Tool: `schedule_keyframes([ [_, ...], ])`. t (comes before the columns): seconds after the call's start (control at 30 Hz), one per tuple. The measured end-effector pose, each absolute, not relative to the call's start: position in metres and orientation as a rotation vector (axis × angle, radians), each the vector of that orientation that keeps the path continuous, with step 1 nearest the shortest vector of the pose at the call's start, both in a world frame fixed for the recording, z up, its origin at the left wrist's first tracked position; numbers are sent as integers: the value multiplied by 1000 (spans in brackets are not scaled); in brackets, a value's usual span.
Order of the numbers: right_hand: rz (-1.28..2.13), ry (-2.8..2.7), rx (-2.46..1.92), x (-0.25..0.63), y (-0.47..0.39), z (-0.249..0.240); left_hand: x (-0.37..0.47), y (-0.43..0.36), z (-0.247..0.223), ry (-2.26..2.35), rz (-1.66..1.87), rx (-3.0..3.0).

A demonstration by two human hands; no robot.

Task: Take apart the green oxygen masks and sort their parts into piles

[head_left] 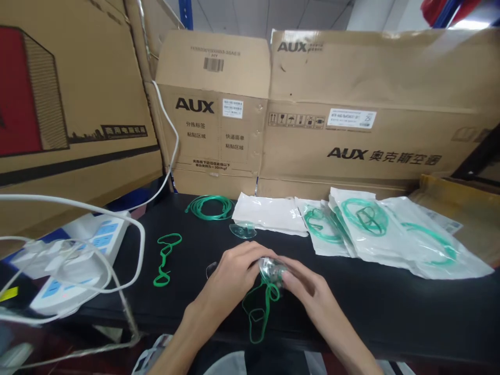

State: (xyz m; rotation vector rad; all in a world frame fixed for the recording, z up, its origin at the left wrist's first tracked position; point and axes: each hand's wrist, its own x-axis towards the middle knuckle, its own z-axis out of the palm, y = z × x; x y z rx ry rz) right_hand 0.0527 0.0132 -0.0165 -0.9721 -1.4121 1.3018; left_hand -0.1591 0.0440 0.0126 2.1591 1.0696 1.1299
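My left hand [242, 265] and my right hand [304, 286] are both closed around a clear plastic oxygen mask [269, 268], partly hidden by the fingers. From it a green elastic strap [267, 307] hangs down in loops over the table's front part. Another green strap [163, 260] lies loose and twisted to the left. Beyond my hands rest a clear, green-tinted plastic piece [242, 229] and a coil of green tubing [211, 207]. A small clear piece [211, 269] shows just left of my left hand, too covered to make out.
White packets with green tubing [365, 221] are piled at the back right, beside a flat white packet [271, 212]. Cardboard boxes [219, 133] wall the back of the black table [390, 307]. Left stands a white power strip [97, 250] with looping white cables [136, 229].
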Motion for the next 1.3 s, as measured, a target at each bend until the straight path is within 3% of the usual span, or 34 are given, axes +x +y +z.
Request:
schedule_keyframes([
  [0.27, 1259, -1285, -1054, 51, 21, -18, -145, 43, 15, 1211, 1380, 1895],
  [0.53, 1261, -1218, -1002, 55, 19, -18, -144, 30, 19, 1097, 893, 2007],
  [0.97, 1135, -1243, -1253, 96, 29, -3, -143, 29, 7, 1075, 799, 2060],
  [1.13, 949, -1108, -1386, 143, 34, 3, -151, 34, 9, 1202, 856, 2087],
  [1.3, 1045, -1253, -1366, 129, 27, 9, -140, 34, 4, 1212, 1033, 2069],
])
